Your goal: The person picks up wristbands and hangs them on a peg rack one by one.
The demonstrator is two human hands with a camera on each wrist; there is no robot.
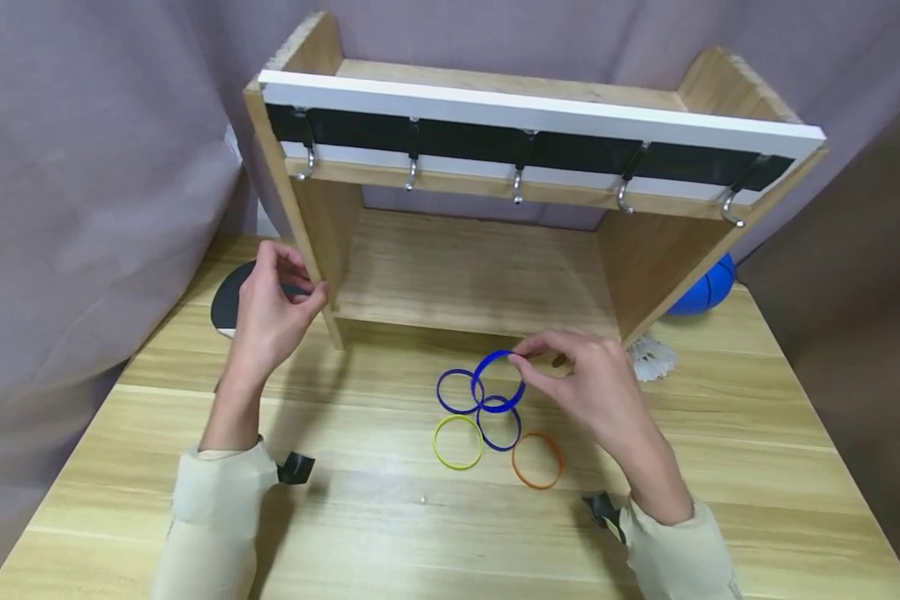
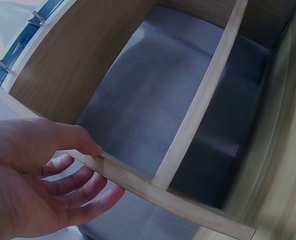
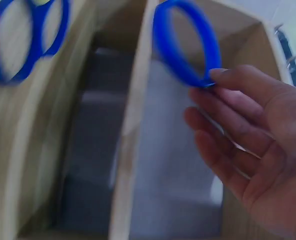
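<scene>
My left hand [image 1: 273, 308] holds the front edge of the left side panel of a wooden shelf unit [image 1: 480, 275], thumb on one face and fingers on the other. Between thumb and fingertips, my right hand [image 1: 596, 383] pinches a blue ring [image 3: 163, 42], raised and tilted in front of the shelf. Below it on the table lie two thinner-looking blue rings [image 1: 438, 390], a yellow ring [image 1: 457, 467] and an orange ring [image 1: 536, 487]. A black and white rail [image 1: 465, 143] with several silver hooks [image 1: 518, 187] runs across the top of the shelf unit, and no ring hangs there.
A dark paddle [image 1: 228, 300] lies left of the shelf unit, partly behind my left hand. At its right side are a blue ball [image 1: 708, 287] and a white shuttlecock [image 1: 654, 358]. Grey curtains [image 1: 105, 167] surround the wooden table [image 1: 390, 550].
</scene>
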